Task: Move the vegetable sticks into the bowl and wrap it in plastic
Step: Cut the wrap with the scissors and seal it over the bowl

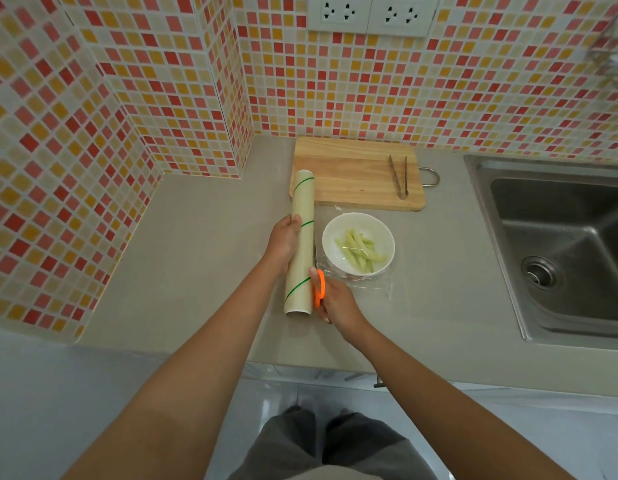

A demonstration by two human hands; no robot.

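A white bowl holds several pale green vegetable sticks and stands on a sheet of clear plastic wrap spread on the counter. Left of the bowl lies the long plastic wrap roll with green stripes. My left hand grips the roll's middle from the left. My right hand holds orange-handled scissors, whose blades run up along the roll's right side, where the sheet leaves it.
A wooden cutting board lies behind the bowl with metal tongs on its right part. A steel sink is set in the counter at the right. Tiled walls close the back and left.
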